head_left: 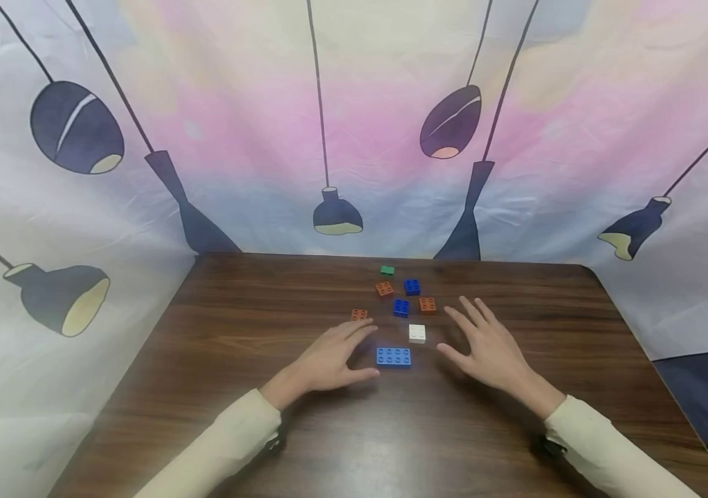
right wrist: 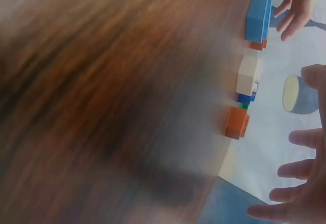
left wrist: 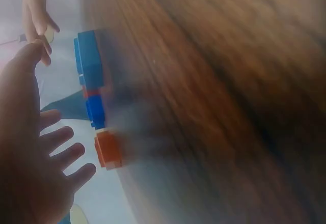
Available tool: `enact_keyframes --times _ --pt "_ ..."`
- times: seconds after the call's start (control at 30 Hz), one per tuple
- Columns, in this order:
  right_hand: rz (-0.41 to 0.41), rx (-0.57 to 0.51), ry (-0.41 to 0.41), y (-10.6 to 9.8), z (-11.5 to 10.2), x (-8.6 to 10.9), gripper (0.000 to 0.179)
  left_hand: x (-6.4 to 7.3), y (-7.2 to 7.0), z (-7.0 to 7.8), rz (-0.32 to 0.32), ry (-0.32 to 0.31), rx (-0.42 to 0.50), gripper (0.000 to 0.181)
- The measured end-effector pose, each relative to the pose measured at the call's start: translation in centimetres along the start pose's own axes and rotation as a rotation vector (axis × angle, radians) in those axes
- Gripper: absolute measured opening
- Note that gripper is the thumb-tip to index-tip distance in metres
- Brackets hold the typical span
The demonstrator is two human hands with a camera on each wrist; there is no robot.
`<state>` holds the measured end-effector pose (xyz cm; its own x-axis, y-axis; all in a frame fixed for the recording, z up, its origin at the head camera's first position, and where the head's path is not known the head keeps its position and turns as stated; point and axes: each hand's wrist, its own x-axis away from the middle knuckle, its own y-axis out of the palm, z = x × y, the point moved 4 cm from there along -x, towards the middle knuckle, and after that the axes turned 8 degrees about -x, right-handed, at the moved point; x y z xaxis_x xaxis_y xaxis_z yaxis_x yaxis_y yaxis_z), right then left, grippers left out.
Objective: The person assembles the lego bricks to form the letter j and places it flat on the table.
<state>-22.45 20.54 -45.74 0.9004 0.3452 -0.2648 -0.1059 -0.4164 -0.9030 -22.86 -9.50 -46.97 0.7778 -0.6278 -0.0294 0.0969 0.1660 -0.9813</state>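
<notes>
Just left of a light blue eight-stud brick (head_left: 394, 357), my left hand (head_left: 331, 357) hovers with fingers spread and holds nothing. Its fingertips partly cover an orange brick (head_left: 359, 315) in the head view. Over on the right, my right hand (head_left: 484, 344) is also spread and bare, close to a white brick (head_left: 417, 334). Between and beyond the hands lie two dark blue bricks, one nearer (head_left: 401, 308) and one farther (head_left: 412, 286). Two more orange bricks, one to the right (head_left: 427, 305) and one farther back (head_left: 384, 288), flank them. A small green brick (head_left: 387, 271) lies farthest away.
All the bricks sit on a dark brown wooden table (head_left: 216, 387). A cloth backdrop (head_left: 378, 124) printed with hanging lamps surrounds its back and sides. The table's far edge runs just behind the green brick.
</notes>
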Motion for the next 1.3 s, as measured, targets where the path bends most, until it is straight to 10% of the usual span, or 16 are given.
enact_keyframes --times 1.3 --pt "-0.117 -0.236 -0.027 3.9 -1.8 -3.5 0.059 -3.0 1.8 1.1 -0.016 0.042 0.164 0.058"
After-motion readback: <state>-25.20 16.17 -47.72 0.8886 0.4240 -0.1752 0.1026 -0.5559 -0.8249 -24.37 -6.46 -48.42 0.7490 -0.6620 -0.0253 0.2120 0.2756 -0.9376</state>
